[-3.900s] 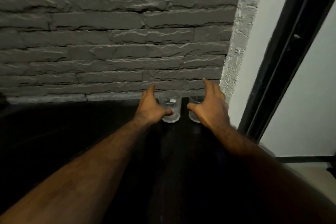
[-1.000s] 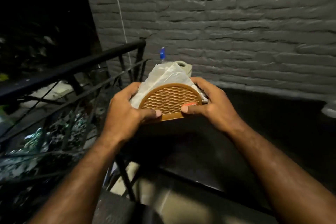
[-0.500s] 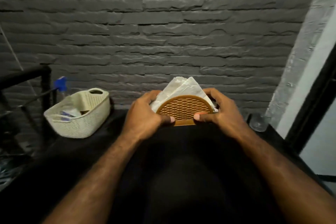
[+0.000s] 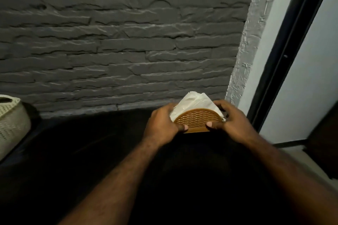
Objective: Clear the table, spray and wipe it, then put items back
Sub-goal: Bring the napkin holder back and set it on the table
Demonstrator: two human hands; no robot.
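Note:
A brown woven half-round napkin holder (image 4: 198,120) with white napkins (image 4: 193,102) sticking out of its top is at the far right of the black table (image 4: 91,151), close to the grey brick wall. My left hand (image 4: 161,126) grips its left end and my right hand (image 4: 232,122) grips its right end, thumbs pressed on the front face. Whether its base touches the table I cannot tell. The glasses seen earlier are hidden behind the holder and my hands.
A cream woven basket (image 4: 11,120) stands at the table's left edge. The grey brick wall (image 4: 118,51) runs along the back. A black door frame (image 4: 285,60) and a white wall are to the right, past the table's edge.
Both hands have carried the napkin holder from the left, near the railing and basket, across to the table's far right corner. Earlier they were on two glasses there.

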